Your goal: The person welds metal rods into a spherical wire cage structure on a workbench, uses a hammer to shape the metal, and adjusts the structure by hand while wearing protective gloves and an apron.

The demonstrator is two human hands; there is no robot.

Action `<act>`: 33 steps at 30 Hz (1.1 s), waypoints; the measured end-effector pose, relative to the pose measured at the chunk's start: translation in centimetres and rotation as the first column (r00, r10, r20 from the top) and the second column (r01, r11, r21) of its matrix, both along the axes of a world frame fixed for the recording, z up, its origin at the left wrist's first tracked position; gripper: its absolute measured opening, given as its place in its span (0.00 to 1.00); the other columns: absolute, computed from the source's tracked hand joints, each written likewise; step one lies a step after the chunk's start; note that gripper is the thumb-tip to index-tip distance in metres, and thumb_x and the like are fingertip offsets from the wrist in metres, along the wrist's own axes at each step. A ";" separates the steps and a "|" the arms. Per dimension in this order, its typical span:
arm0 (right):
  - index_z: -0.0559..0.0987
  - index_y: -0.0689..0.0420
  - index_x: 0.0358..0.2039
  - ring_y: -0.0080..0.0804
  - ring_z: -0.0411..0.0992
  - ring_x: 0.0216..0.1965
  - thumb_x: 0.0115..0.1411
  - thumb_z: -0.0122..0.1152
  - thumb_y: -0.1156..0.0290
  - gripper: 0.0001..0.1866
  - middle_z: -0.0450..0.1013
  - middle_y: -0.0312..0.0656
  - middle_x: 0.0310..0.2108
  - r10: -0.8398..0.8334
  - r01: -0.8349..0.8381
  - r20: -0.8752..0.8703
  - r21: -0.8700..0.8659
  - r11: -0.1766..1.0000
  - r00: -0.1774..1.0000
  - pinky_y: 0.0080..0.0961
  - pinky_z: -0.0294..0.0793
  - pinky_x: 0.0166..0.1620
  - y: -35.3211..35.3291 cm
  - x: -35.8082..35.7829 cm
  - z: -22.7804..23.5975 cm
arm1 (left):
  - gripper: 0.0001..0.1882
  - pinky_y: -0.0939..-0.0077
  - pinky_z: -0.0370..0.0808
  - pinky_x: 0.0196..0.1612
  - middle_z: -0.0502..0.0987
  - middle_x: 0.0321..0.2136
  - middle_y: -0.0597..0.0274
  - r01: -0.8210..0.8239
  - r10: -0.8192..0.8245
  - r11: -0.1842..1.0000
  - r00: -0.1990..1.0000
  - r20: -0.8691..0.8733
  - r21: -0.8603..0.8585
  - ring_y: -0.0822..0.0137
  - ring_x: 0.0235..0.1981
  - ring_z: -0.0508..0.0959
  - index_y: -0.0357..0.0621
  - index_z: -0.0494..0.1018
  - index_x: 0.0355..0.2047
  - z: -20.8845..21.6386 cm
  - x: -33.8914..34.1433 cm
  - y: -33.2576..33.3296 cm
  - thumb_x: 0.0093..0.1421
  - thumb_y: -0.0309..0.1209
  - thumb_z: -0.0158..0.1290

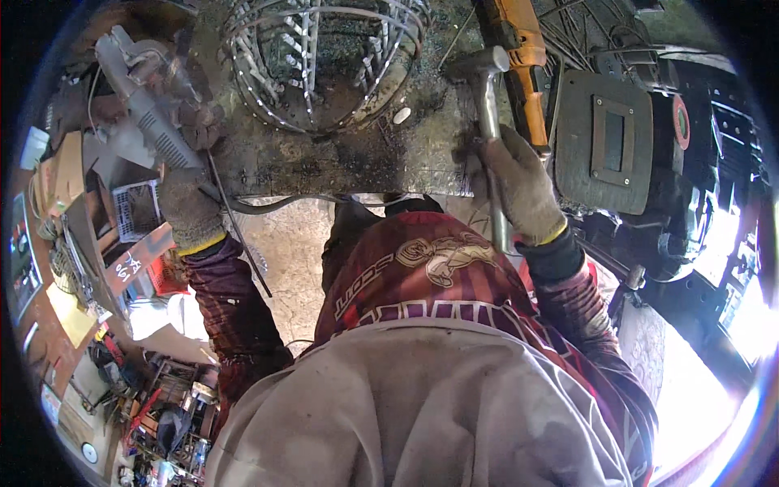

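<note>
Left hand (192, 209): your knit glove curls, at left, beside a grey power tool (154, 120) and thin dark rod (235, 223); I cannot tell what it grips.
Round frame (307, 73): top centre, on your grimy bench (349, 166); ridged bars, probably stiff, rough; hold the outer ring.
Hammer (488, 105): upper right; smooth metal, likely head-heavy, rigid; hold the shaft.
Right hand (521, 187): your glove wraps that shaft.

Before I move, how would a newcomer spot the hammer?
Find the dark workbench at the top. Toward its right side, the gloved right hand grips the hammer, whose bare silvery shaft sets it apart from the orange power tool alongside.
</note>
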State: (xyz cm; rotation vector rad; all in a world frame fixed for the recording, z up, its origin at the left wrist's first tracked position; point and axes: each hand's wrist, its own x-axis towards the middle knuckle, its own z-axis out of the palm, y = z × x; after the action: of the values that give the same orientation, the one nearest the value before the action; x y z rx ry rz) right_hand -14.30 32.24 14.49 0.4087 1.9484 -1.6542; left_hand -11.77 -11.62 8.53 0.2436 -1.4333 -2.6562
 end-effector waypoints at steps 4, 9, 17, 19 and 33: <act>0.75 0.58 0.52 0.21 0.70 0.21 0.74 0.50 0.60 0.16 0.75 0.35 0.29 -0.284 0.332 0.187 -0.317 0.889 0.940 0.17 0.69 0.20 -2.1 0.7 -0.5 | 0.37 0.45 0.72 0.61 0.71 0.61 0.40 0.016 -0.016 1.000 0.999 0.030 -0.002 0.49 0.59 0.74 0.36 0.57 0.69 -0.6 -0.6 -0.3 0.61 0.34 0.50; 0.75 0.56 0.51 0.20 0.67 0.18 0.75 0.50 0.56 0.17 0.72 0.32 0.26 -0.397 0.527 0.364 -0.711 0.466 0.842 0.18 0.67 0.19 -5.3 2.1 -2.2 | 0.33 0.46 0.74 0.59 0.72 0.59 0.40 0.049 -0.048 0.999 0.997 0.062 -0.015 0.50 0.57 0.76 0.38 0.56 0.70 -0.9 -1.7 -1.0 0.66 0.35 0.47; 0.75 0.52 0.49 0.22 0.66 0.19 0.73 0.51 0.53 0.17 0.69 0.29 0.25 -0.412 0.543 0.357 -0.610 0.577 0.838 0.22 0.67 0.20 -9.5 1.2 -1.6 | 0.38 0.47 0.75 0.57 0.70 0.62 0.41 0.106 -0.100 0.989 0.993 0.062 -0.100 0.51 0.58 0.74 0.40 0.56 0.70 -0.8 -1.9 -1.3 0.61 0.33 0.53; 0.75 0.53 0.48 0.22 0.65 0.18 0.73 0.50 0.54 0.16 0.67 0.28 0.23 -0.468 0.566 0.328 -0.572 0.594 0.821 0.23 0.67 0.19 -9.4 1.2 -1.1 | 0.39 0.47 0.75 0.57 0.69 0.63 0.41 0.106 -0.100 0.991 0.992 0.082 -0.081 0.51 0.58 0.74 0.40 0.56 0.70 -1.0 -1.9 -1.7 0.59 0.32 0.54; 0.75 0.59 0.51 0.20 0.63 0.16 0.76 0.45 0.54 0.21 0.68 0.33 0.22 -0.521 0.649 0.400 -0.577 0.496 0.754 0.19 0.65 0.17 -9.9 2.6 -0.6 | 0.49 0.49 0.75 0.55 0.69 0.64 0.42 0.111 -0.105 0.993 0.986 0.132 -0.038 0.52 0.57 0.73 0.41 0.55 0.71 -1.3 -2.0 -2.4 0.50 0.27 0.64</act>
State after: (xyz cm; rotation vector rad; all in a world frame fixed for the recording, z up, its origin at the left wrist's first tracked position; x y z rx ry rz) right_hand -11.73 22.31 13.88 0.9483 0.9238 -2.5244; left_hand -13.73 -14.07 7.23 0.3499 -1.5860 -2.7350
